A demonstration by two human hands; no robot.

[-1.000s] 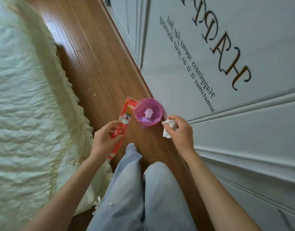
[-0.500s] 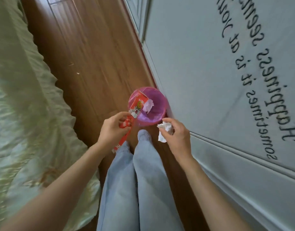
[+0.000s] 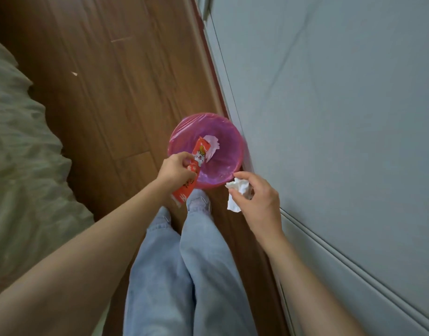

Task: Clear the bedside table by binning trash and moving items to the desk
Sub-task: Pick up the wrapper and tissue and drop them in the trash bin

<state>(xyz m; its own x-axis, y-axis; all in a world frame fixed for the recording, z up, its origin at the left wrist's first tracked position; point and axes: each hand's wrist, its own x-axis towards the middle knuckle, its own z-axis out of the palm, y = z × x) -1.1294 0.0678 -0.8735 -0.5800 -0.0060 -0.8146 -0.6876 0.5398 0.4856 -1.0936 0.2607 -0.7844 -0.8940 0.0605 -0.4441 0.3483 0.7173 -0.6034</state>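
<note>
A small round bin with a pink liner [image 3: 229, 139] stands on the wood floor against the wall. A white tissue [image 3: 212, 145] lies inside it. My left hand [image 3: 176, 169] pinches a long red snack wrapper [image 3: 199, 155] at its middle; the wrapper's upper end hangs over the bin's opening, its lower end sticks out below my hand. My right hand [image 3: 257, 202] holds a crumpled white tissue [image 3: 239, 192] just outside the bin's near right rim.
A grey panelled wall [image 3: 329, 117] runs along the right. A bed with a pale green cover [image 3: 22, 166] fills the left. My legs in light jeans [image 3: 184, 263] stand on the narrow strip of wood floor [image 3: 124, 81], one shoe touching the bin.
I have stepped closer to the bin and look more steeply down. My left hand has carried the wrapper's upper end over the opening. My right hand keeps the tissue beside the rim.
</note>
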